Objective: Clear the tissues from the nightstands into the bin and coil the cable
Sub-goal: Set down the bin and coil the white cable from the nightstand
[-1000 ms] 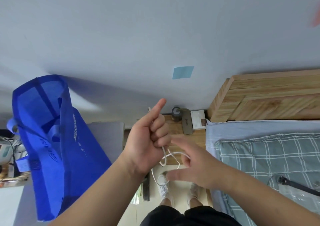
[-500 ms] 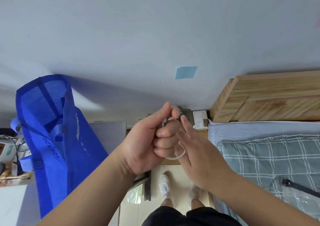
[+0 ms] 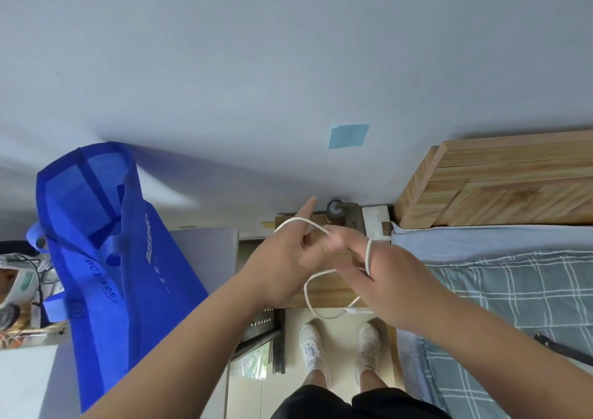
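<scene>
A thin white cable (image 3: 307, 290) is held between both hands above the wooden nightstand (image 3: 324, 293). My left hand (image 3: 282, 264) has the cable looped over its raised index finger and pinches it. My right hand (image 3: 385, 277) has a turn of the cable wrapped around a finger. A slack loop hangs below the hands, ending in a small plug near the nightstand's front edge. No tissues or bin are in view.
A big blue fabric bag (image 3: 106, 264) hangs at the left. The bed with a checked cover (image 3: 513, 306) and wooden headboard (image 3: 497, 187) lies at the right. A white power strip (image 3: 375, 223) and a dark tape roll (image 3: 335, 210) sit at the nightstand's back.
The hands were pressed together half a second ago. Now they have drawn apart, the right hand moving right, and a longer stretch of cable runs between them with a loop hanging down.
</scene>
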A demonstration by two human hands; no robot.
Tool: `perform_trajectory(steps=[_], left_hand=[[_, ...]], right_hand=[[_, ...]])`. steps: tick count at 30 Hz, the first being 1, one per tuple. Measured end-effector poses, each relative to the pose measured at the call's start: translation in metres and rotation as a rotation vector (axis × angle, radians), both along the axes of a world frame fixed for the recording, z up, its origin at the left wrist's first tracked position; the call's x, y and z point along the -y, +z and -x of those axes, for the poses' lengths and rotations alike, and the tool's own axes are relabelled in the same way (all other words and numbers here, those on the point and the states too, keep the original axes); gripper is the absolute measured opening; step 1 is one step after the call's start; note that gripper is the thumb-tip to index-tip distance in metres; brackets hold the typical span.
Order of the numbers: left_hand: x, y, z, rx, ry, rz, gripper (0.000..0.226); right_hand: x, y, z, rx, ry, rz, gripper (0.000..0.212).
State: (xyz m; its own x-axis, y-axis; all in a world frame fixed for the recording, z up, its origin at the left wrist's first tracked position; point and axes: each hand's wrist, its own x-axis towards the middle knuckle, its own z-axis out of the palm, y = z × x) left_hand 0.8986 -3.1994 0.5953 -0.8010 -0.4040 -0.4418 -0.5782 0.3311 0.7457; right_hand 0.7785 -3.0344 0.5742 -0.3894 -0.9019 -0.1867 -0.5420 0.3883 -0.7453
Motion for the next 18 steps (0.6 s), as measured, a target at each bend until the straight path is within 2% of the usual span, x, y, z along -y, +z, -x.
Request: perform_trajectory(steps=[2,4,5,6,8,11,13,14,16,18], left_hand=[[-0.007,-0.011,0.007,-0.147,0.298,-0.179,0.115],[-0.008,-0.021,0.017,-0.276,0.645,-0.340,0.064],[-0.004,-0.022,0.020,-0.355,0.788,-0.457,0.039],[0.001,-0.020,0.022,-0.437,0.878,-0.607,0.026],[0.013,-0.011,0.024,-0.581,0.955,-0.962,0.021],[0.021,0.005,0.020,-0.729,0.805,-1.404,0.014],[0.018,0.016,0.017,-0.709,0.574,-1.532,0.011],[0.015,0.022,0.015,-0.645,0.444,-1.531,0.011],[0.009,0.029,0.010,-0.417,0.142,-1.371,0.014],[0.001,0.029,0.008,-0.102,-0.218,-0.950,0.023]], right_hand=[[-0.004,0.001,-0.009,-0.005,0.022,0.108,0.055],[-0.011,-0.001,-0.021,-0.015,0.029,0.245,0.043],[-0.016,-0.003,-0.027,0.095,0.009,0.258,0.037],[-0.019,-0.006,-0.031,0.274,-0.027,0.244,0.032],[-0.024,-0.014,-0.033,0.574,-0.100,0.192,0.031],[-0.023,-0.026,-0.024,0.713,-0.157,0.053,0.042],[-0.022,-0.031,-0.013,0.680,-0.131,-0.013,0.049],[-0.020,-0.032,-0.006,0.643,-0.117,-0.035,0.049],[-0.015,-0.032,0.009,0.554,-0.103,-0.054,0.050],[-0.007,-0.029,0.025,0.468,-0.106,-0.068,0.055]])
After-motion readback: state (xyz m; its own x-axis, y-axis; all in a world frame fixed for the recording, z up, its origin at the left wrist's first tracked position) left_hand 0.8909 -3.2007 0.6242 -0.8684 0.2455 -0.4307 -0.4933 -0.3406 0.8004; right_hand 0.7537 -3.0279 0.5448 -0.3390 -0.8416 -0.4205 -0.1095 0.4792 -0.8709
